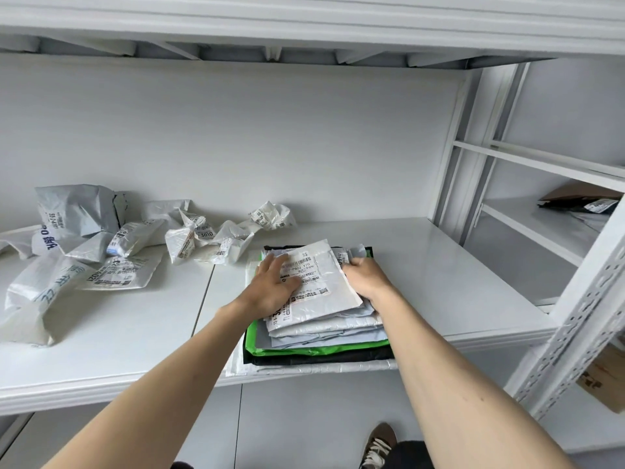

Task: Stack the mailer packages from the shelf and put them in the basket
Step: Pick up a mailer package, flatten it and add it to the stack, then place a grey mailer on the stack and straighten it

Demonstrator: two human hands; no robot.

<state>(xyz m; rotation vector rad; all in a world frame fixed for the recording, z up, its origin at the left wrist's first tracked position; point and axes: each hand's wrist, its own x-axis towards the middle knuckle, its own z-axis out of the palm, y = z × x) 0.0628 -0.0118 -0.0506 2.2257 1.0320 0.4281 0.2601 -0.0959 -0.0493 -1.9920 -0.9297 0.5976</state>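
Note:
A stack of flat mailer packages [321,336] lies on the white shelf [456,275], with white, grey, green and black mailers layered from top to bottom. A white mailer [324,265] with a printed label tops the stack. My left hand [272,284] presses flat on this top mailer, fingers spread. At the stack's right edge, my right hand [367,274] has its fingers curled around the mailers' edges. Several crumpled loose mailers [101,245] lie further left on the shelf. No basket is in view.
An upper shelf board [304,25] hangs overhead. A white perforated upright [581,299] stands at the right. The neighbouring rack holds a brown and black package [581,201]. A cardboard box [605,377] sits low at the right. A shoe [380,441] shows on the floor.

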